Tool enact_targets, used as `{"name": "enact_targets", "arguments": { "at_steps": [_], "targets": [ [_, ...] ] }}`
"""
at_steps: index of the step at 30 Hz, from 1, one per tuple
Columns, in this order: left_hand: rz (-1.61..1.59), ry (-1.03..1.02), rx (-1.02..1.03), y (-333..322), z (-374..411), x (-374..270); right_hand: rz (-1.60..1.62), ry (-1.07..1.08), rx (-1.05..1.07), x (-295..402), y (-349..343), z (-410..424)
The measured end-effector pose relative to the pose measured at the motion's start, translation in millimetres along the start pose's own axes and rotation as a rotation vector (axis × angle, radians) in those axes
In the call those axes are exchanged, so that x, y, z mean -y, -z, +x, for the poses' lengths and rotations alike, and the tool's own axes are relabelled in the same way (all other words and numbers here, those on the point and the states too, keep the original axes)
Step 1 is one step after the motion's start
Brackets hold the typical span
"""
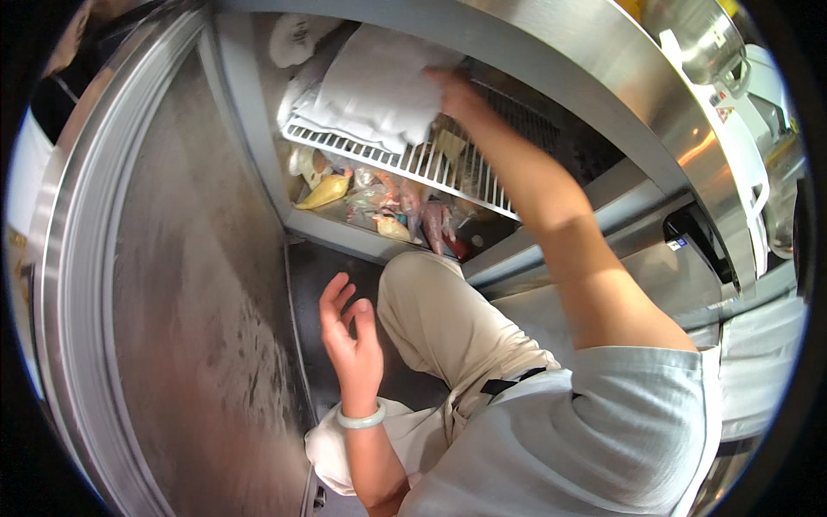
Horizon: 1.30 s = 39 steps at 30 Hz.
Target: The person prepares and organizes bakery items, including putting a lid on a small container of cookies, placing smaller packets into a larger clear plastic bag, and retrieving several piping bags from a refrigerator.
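Note:
My right arm reaches into an under-counter refrigerator. My right hand (450,92) is at the right edge of a white sheet (387,84), cloth or paper, which lies over the wire shelf (462,174). Blur hides whether the fingers grip the sheet. My left hand (351,339) is raised over my lap, palm partly up, fingers apart and holding nothing. A pale bangle circles that wrist. Below the shelf lie a yellowish filled piping bag (326,192), a dark pinkish bag (435,226) and several other plastic bags. A tan block-like item (450,145) shows through the shelf bars.
The refrigerator door (200,291) stands open on the left, close to my left hand. My bent knee (420,278) is near the cabinet sill. Above runs a steel counter edge (620,84), bearing a metal bowl (698,39). A white bundle (300,39) sits at the compartment's left.

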State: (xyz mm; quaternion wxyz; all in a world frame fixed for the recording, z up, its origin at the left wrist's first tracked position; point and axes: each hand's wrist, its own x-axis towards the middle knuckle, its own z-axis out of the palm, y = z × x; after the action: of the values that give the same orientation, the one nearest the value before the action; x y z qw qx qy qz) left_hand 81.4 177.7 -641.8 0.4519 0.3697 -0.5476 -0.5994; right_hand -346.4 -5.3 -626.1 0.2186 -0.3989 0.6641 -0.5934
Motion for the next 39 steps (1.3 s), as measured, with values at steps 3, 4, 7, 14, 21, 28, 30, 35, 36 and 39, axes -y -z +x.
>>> {"name": "enact_targets", "arguments": {
  "at_steps": [3, 4, 7, 14, 21, 28, 30, 35, 36, 39],
  "targets": [
    [0.026, 0.026, -0.021, 2.0, 1.8, 2.8, 0.254, -0.386, -0.293, -22.4, -52.3, -15.4],
    [-0.038, 0.029, 0.079, -15.3, 2.1, 2.7, -0.064, -0.267, -0.411, -67.0, 26.7, 16.6],
    [-0.002, 0.072, -0.036, 2.3, 4.8, 5.9, -0.051, -0.366, 0.039, -30.7, -19.0, -2.4],
    [0.033, 0.078, -0.007, -3.2, 7.5, 7.4, -0.868, -0.279, -0.402, -16.4, 117.4, 5.8],
    [0.096, 0.063, -0.002, -3.2, 5.0, 10.2, -1.155, -0.364, -0.446, -60.0, 171.5, 30.4],
    [0.107, 0.065, 0.011, -4.0, 5.4, 17.6, -1.306, -0.361, -0.301, -68.6, 165.2, 35.2],
    [0.108, 0.062, -0.001, -3.1, 6.1, 18.0, -1.347, -0.366, -0.262, -68.7, 163.9, 32.6],
    [0.11, 0.045, -0.026, -0.7, 9.2, 10.2, -1.446, -0.399, -0.174, -66.1, 162.8, 28.4],
    [0.109, 0.045, -0.022, 0.3, 8.8, 10.2, -1.469, -0.412, -0.149, -65.3, 162.9, 26.0],
    [0.098, 0.048, -0.013, 2.5, 9.0, 9.3, -1.539, -0.437, -0.057, -63.4, 158.7, 24.1]
  ]
}}
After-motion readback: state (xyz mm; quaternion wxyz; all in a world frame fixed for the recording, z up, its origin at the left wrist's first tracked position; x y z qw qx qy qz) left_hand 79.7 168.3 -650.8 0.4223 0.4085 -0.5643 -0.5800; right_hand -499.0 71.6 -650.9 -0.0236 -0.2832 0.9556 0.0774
